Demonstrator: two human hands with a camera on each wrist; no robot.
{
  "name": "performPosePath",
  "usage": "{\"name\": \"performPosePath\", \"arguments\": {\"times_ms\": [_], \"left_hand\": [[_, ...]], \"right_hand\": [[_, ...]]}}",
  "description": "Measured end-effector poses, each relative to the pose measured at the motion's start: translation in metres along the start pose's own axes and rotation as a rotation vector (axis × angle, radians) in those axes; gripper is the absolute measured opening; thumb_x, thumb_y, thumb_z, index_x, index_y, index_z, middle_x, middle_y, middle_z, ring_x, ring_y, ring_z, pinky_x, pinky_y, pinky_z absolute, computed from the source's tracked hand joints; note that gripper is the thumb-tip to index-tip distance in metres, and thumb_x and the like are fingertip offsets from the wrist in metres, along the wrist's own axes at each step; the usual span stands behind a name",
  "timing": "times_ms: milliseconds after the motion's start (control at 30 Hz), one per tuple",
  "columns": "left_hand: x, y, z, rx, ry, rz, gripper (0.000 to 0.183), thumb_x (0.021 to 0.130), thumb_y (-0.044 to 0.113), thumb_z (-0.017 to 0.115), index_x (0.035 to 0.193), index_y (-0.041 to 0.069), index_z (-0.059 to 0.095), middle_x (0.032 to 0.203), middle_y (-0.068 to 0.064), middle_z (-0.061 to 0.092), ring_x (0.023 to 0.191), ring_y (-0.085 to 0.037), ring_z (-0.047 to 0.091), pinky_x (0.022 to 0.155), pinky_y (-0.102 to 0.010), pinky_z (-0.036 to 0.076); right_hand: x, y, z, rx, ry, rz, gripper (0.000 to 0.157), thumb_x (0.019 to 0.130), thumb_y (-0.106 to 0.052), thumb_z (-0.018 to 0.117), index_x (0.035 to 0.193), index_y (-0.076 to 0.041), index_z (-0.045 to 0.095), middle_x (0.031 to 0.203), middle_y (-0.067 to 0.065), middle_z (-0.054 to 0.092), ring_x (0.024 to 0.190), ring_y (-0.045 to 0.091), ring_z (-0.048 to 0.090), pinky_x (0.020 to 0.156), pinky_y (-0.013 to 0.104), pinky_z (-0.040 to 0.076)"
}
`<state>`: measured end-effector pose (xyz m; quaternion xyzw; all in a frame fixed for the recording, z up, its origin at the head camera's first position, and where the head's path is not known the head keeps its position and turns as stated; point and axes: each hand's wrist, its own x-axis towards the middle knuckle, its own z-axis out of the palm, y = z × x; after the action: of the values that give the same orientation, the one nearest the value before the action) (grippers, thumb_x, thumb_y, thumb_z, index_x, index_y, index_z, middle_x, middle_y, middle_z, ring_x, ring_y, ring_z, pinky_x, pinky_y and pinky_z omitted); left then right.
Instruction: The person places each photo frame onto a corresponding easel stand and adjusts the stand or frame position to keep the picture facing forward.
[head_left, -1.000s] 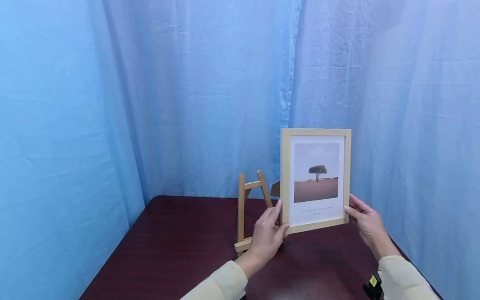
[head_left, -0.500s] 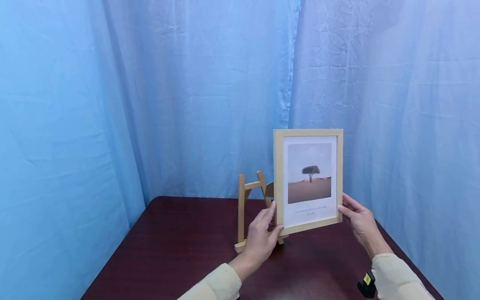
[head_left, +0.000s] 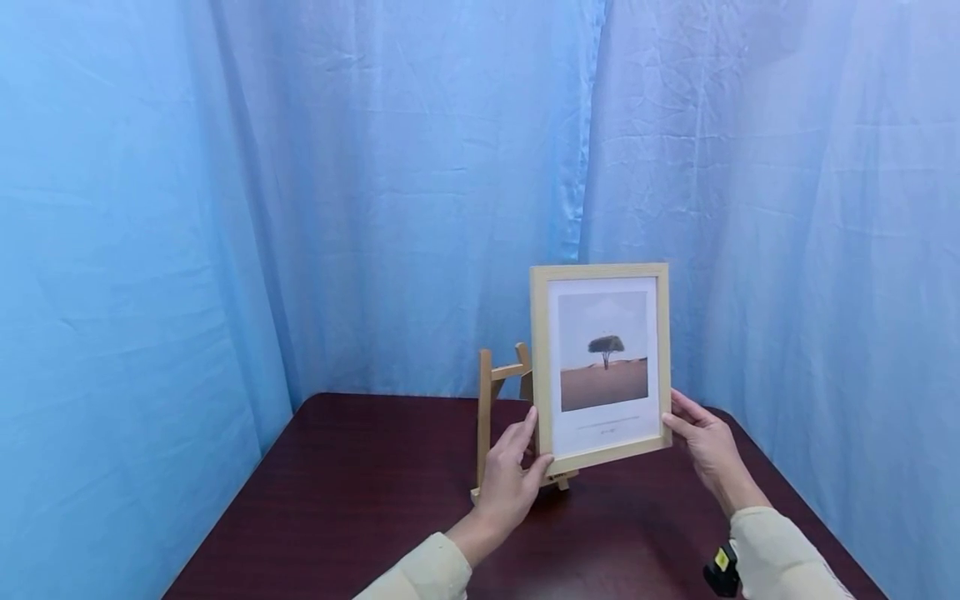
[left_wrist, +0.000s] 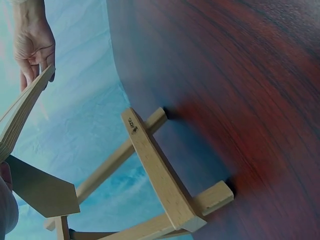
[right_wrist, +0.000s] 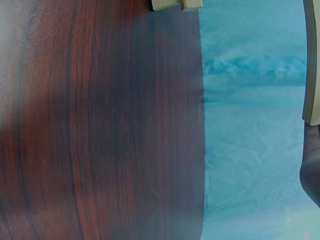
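Note:
A picture frame (head_left: 603,354) of pale wood, showing a lone tree on brown ground, is held up over the table. My left hand (head_left: 504,482) grips its lower left corner, thumb on the front. At the lower right edge my right hand (head_left: 705,446) pinches the frame, thumb in front and fingers behind. A small wooden easel (head_left: 484,417) stands behind, its right side mostly covered by the frame in the head view. In the left wrist view the easel's ledge (left_wrist: 162,170) shows apart from the frame, and a dark support leg (left_wrist: 42,187) juts from the frame's back.
The dark red-brown table (head_left: 337,500) reaches back to light blue curtains (head_left: 420,208), which hang behind and on both sides. A black device with a yellow mark (head_left: 722,570) sits at the right sleeve.
Both hands have carried the picture frame to the left and slightly down, so it now covers more of the easel. The easel has stayed in place.

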<state>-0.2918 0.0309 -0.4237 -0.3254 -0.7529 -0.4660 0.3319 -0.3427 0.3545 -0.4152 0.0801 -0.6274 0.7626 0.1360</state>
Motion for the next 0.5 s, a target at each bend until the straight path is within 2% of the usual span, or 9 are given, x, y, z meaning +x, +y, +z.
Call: {"name": "performPosePath", "arguments": {"times_ms": [67, 167, 233, 333, 400, 500], "left_hand": [[-0.002, -0.001, -0.001, 0.002, -0.004, -0.019, 0.068, 0.089, 0.007, 0.075, 0.149, 0.001, 0.043, 0.124, -0.011, 0.062, 0.09, -0.014, 0.06, 0.075, -0.031, 0.056], [-0.004, -0.005, -0.003, 0.022, 0.005, -0.024, 0.069, 0.088, 0.007, 0.075, 0.149, 0.002, 0.043, 0.124, -0.011, 0.062, 0.09, -0.014, 0.059, 0.075, -0.028, 0.055], [-0.005, -0.007, -0.004, 0.035, 0.018, -0.018, 0.069, 0.087, 0.007, 0.076, 0.148, 0.002, 0.044, 0.124, -0.011, 0.062, 0.089, -0.014, 0.059, 0.075, -0.026, 0.054], [-0.007, -0.011, -0.005, 0.047, 0.034, -0.01, 0.071, 0.086, 0.006, 0.077, 0.148, 0.001, 0.044, 0.123, -0.012, 0.063, 0.087, -0.015, 0.059, 0.074, -0.023, 0.053], [-0.008, -0.012, -0.005, 0.047, 0.041, -0.009, 0.071, 0.085, 0.005, 0.078, 0.148, 0.001, 0.045, 0.122, -0.012, 0.063, 0.086, -0.015, 0.06, 0.073, -0.024, 0.054], [-0.009, -0.015, -0.006, 0.045, 0.045, -0.013, 0.071, 0.085, 0.004, 0.078, 0.148, 0.001, 0.044, 0.123, -0.012, 0.063, 0.085, -0.016, 0.06, 0.073, -0.024, 0.054]], "right_hand": [[0.0, 0.001, 0.002, -0.015, 0.002, 0.002, 0.041, 0.095, 0.0, 0.063, 0.124, -0.028, 0.07, 0.103, -0.016, 0.071, 0.093, 0.001, 0.066, 0.075, 0.022, 0.055], [0.001, 0.003, 0.006, -0.042, 0.012, 0.013, 0.041, 0.095, -0.003, 0.065, 0.129, -0.026, 0.068, 0.103, -0.017, 0.07, 0.092, 0.001, 0.065, 0.075, 0.021, 0.055], [0.001, 0.003, 0.009, -0.067, 0.021, 0.025, 0.044, 0.095, -0.005, 0.066, 0.136, -0.022, 0.062, 0.102, -0.018, 0.069, 0.092, 0.0, 0.065, 0.075, 0.021, 0.054], [0.002, 0.004, 0.013, -0.088, 0.031, 0.042, 0.053, 0.095, -0.006, 0.066, 0.145, -0.008, 0.049, 0.101, -0.019, 0.068, 0.091, -0.001, 0.064, 0.075, 0.02, 0.054], [0.003, 0.005, 0.016, -0.11, 0.033, 0.052, 0.058, 0.095, -0.006, 0.066, 0.148, -0.001, 0.041, 0.101, -0.021, 0.067, 0.091, -0.002, 0.063, 0.075, 0.02, 0.053], [0.004, 0.007, 0.018, -0.131, 0.037, 0.064, 0.062, 0.096, -0.008, 0.066, 0.149, 0.003, 0.035, 0.101, -0.023, 0.066, 0.091, -0.003, 0.063, 0.076, 0.019, 0.053]]}}
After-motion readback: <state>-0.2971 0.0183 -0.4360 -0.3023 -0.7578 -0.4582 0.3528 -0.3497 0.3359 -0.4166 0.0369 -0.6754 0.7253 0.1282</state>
